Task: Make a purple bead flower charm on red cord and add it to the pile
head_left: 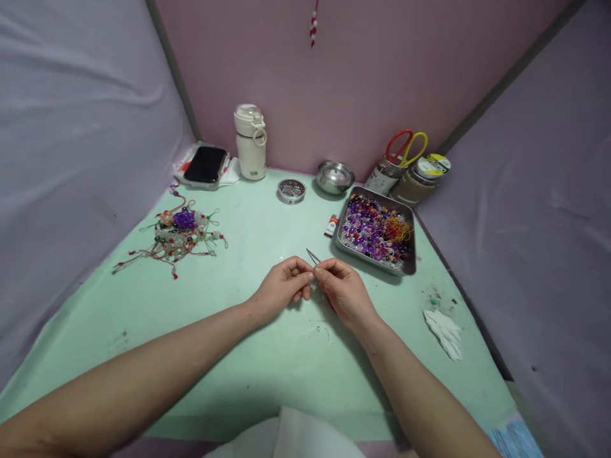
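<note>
My left hand (285, 285) and my right hand (344, 287) meet over the middle of the table, fingertips almost touching. In the right hand is a slim pair of scissors (313, 257), its pointed metal tip sticking out past the fingers; a bit of dark red handle shows under the palm. Thumb and forefinger of the left hand are pinched together; whatever lies between them is too small to make out. A few thin clear scraps (321, 327) lie on the table below the hands.
A metal tray of beads (375, 232) stands right of my hands, a small red-and-white tube (331, 226) beside it. Behind are a steel bowl (335, 177), round container (291, 190), bottle (251, 149), phone (205, 165) and jar (417, 181). Beaded strings (184, 235) lie left, crumpled tissue (443, 333) right.
</note>
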